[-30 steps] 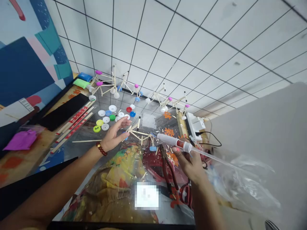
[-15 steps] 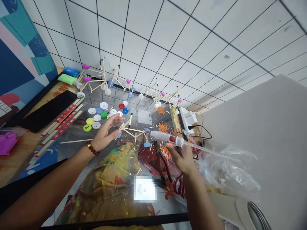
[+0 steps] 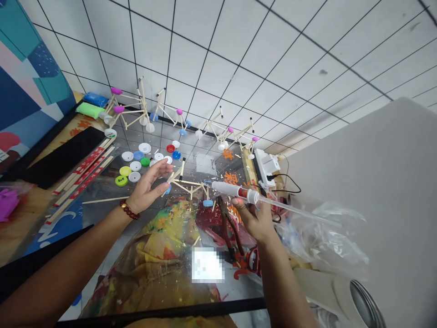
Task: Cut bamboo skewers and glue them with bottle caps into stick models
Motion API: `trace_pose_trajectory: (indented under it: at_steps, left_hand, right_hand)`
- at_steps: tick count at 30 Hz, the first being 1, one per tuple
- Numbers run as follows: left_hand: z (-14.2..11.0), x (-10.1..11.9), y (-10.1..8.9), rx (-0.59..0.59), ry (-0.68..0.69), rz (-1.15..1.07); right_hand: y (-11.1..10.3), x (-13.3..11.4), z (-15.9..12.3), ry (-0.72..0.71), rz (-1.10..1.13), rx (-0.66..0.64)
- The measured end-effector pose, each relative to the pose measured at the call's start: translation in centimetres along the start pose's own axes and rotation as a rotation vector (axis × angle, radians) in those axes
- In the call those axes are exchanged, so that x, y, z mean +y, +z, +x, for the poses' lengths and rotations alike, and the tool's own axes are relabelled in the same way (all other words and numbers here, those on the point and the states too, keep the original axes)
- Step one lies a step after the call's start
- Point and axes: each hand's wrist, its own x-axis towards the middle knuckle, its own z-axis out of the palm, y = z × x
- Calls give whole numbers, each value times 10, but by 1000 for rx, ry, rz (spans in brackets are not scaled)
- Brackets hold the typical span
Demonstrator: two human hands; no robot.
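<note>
A white glue gun (image 3: 225,187) slants beside a blue-wheeled stick frame (image 3: 187,183).

1 glue gun (image 3: 225,187), 5 magenta discs (image 3: 119,109), 1 red cap (image 3: 170,148), 2 yellow caps (image 3: 125,171)

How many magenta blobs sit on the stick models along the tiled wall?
5 visible: upper-left blob, lower-left blob beneath it, left-centre blob, right-centre blob, and right-end blob near the power strip. Others may be hidden.
</note>
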Motion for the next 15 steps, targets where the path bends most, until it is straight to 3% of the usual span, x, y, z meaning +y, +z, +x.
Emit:
trace_pose_trajectory:
  at_steps: [10, 15]
  left_hand:
    - [-1, -2, 0, 11, 24, 3]
    - [0, -2, 0, 90, 114, -2]
  right_hand:
    - [5, 0, -3, -14, 52, 19]
    - [13, -2, -8, 6, 158, 47]
